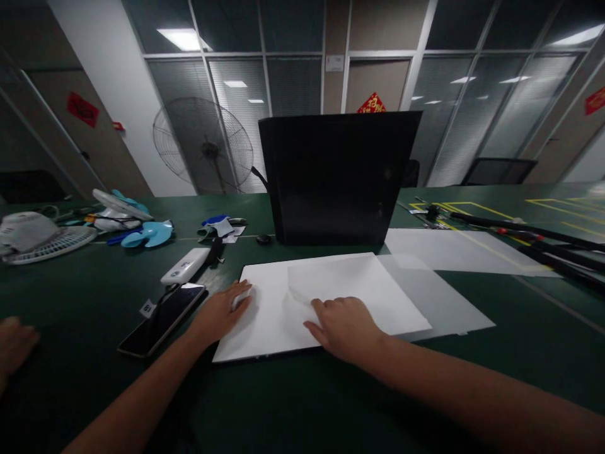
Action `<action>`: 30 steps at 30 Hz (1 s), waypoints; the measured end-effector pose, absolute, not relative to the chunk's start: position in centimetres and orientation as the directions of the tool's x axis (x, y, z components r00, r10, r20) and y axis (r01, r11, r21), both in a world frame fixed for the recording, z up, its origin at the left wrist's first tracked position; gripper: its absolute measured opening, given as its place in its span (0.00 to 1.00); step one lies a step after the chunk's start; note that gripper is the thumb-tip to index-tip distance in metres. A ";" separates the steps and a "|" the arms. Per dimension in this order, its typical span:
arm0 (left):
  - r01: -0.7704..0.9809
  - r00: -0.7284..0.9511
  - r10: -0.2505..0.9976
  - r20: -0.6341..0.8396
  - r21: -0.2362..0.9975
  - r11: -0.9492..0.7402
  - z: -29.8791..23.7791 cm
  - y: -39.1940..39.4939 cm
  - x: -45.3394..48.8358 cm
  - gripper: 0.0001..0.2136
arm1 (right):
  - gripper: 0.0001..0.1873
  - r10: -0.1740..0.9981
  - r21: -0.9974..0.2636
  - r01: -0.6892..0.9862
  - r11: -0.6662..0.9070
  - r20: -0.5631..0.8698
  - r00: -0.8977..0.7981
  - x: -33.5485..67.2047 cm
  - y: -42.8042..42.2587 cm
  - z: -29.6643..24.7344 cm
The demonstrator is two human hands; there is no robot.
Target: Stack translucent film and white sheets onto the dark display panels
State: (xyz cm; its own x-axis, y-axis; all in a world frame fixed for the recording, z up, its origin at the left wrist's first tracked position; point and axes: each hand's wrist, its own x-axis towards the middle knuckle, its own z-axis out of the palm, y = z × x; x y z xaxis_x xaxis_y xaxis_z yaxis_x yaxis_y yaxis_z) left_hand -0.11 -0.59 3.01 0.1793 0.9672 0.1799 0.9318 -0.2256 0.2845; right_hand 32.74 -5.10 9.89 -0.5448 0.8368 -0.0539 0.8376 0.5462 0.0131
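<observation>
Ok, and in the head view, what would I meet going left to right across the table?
White fan part → light blue fan blades → white handheld-sized device → left hand → small black mouse-like object → right hand → long black rods. I left out things whose spans overlap these.

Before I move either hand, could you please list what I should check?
1. Left hand on white board: ok, at its left edge.
2. Right hand gripping translucent sheet: cannot tell, fingers curled there.
3. Sheet within board outline: not ok, apparently past its right edge.
4. Phone clear of board: ok, left of it.
5. Another person's hand clear of board: ok, far left.
</observation>
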 end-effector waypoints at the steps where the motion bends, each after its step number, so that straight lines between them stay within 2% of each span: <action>1: 0.932 0.178 0.967 0.183 0.283 -0.226 3.0 -0.6 -0.1 0.30 | 0.33 0.827 -0.007 0.828 0.561 -0.039 -0.561 31.4 -4.9 9.7; 4: 0.934 0.173 0.963 0.209 0.277 -0.228 3.1 -0.7 0.0 0.32 | 0.41 0.775 -0.089 0.770 0.632 0.031 -0.632 28.2 -4.8 9.0; 9: 0.929 0.200 0.952 0.230 0.265 -0.259 3.1 -0.7 -0.2 0.33 | 0.49 0.578 -0.269 0.542 0.796 0.072 -0.813 27.9 -5.5 8.7; 12: 0.920 0.240 0.941 0.238 0.253 -0.299 2.8 -0.5 -0.5 0.32 | 0.48 0.628 -0.320 0.580 0.749 0.063 -0.776 31.6 -4.5 8.9; 15: 0.919 0.261 0.939 0.224 0.241 -0.313 2.5 -0.4 -0.7 0.32 | 0.44 0.795 -0.209 0.770 0.603 0.073 -0.602 38.0 -1.9 7.9; 17: 0.921 0.258 0.943 0.210 0.242 -0.306 2.5 -0.4 -0.7 0.32 | 0.42 0.921 -0.096 0.918 0.384 0.118 -0.372 43.4 0.2 6.6; 19: 0.919 0.254 0.945 0.207 0.253 -0.303 2.5 -0.3 -0.7 0.31 | 0.46 0.975 0.001 0.996 0.093 0.200 -0.091 49.0 1.9 5.1; 21: 0.913 0.255 0.943 0.215 0.267 -0.308 2.5 -0.3 -0.6 0.30 | 0.52 0.960 0.018 0.997 -0.078 0.273 0.070 53.7 3.0 4.1; 24: 0.909 0.260 0.940 0.223 0.271 -0.316 2.4 -0.2 -0.5 0.31 | 0.51 0.985 -0.074 0.991 -0.114 0.121 0.122 57.9 3.4 3.9; 26: 0.912 0.261 0.941 0.216 0.264 -0.314 2.3 0.0 -0.4 0.32 | 0.45 0.996 -0.107 0.994 -0.032 0.082 0.041 58.5 3.3 4.4; 30: 0.914 0.261 0.940 0.218 0.257 -0.313 2.0 0.2 -0.4 0.31 | 0.33 0.932 -0.112 0.926 0.360 0.082 -0.353 56.5 3.0 4.9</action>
